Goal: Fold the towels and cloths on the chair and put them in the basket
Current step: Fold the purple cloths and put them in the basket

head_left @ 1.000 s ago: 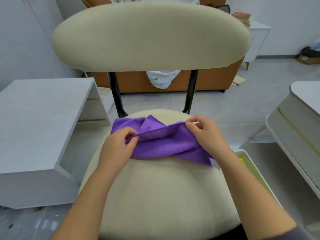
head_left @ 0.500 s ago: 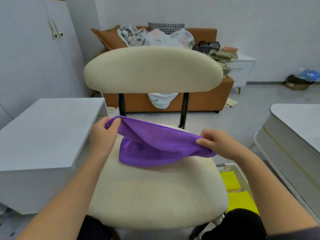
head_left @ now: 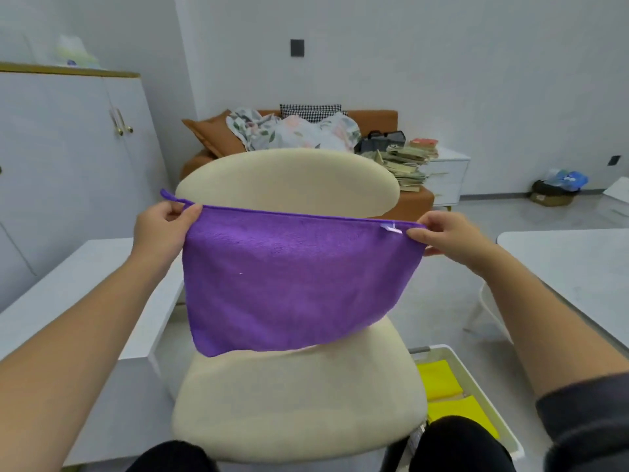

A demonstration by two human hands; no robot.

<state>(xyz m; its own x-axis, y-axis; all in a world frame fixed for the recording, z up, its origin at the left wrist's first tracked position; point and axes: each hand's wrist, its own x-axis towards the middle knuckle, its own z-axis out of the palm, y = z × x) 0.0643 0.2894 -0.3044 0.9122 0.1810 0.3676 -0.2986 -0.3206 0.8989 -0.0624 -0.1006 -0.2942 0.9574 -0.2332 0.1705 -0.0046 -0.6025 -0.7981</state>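
Observation:
A purple cloth (head_left: 289, 284) hangs spread out in the air above the cream chair (head_left: 299, 403). My left hand (head_left: 163, 226) pinches its top left corner, where a small loop sticks out. My right hand (head_left: 446, 236) pinches the top right corner beside a white label. The cloth's lower edge hangs just over the seat. A white basket (head_left: 476, 376) stands on the floor to the right of the chair, with folded yellow cloths (head_left: 449, 393) inside.
A low white table (head_left: 68, 284) stands to the left and another white table (head_left: 571, 267) to the right. Behind the chair is an orange sofa (head_left: 412, 199) piled with bedding and books. My knees (head_left: 459, 444) are at the seat's front edge.
Both hands lifted the purple cloth off the seat and pulled it apart, so it went from crumpled to hanging flat. The view tilted upward.

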